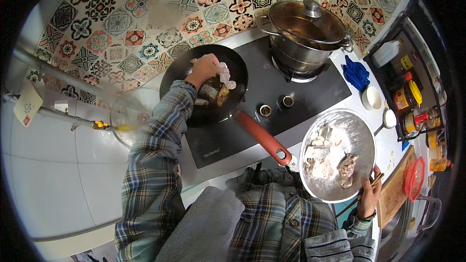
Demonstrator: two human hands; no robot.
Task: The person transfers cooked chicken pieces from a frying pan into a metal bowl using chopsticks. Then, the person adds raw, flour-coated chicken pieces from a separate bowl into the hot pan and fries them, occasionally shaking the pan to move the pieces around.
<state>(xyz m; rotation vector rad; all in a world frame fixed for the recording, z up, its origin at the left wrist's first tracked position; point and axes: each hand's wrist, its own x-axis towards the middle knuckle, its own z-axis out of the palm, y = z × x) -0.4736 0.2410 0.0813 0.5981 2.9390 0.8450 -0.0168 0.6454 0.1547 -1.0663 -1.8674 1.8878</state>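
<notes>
Over the dark frying pan (pixel 174 91), my left hand (pixel 204 68) pinches a pale, whitish piece of food (pixel 225 74), perhaps fish or meat. Below it in the pan lie grey pieces (pixel 209 92) and a browned one (pixel 222 95). My right hand (pixel 369 194) grips the rim of a round metal bowl (pixel 358 131), tilted towards me near the counter's front. Wooden chopsticks (pixel 376 179) are tucked in the same hand. Several more pieces of pale food (pixel 347 169) rest in the bowl, partly washed out by glare. The pan's red handle (pixel 260 136) points towards the bowl.
A lidded steel pot (pixel 302 52) stands on the other burner of the black gas hob (pixel 218 145). Right of it are a blue cloth (pixel 355 72), a white bowl (pixel 371 98), a rack of jars (pixel 406 96), and a cutting board (pixel 395 193) with a red basket (pixel 414 178). A glass lid (pixel 122 120) leans at left.
</notes>
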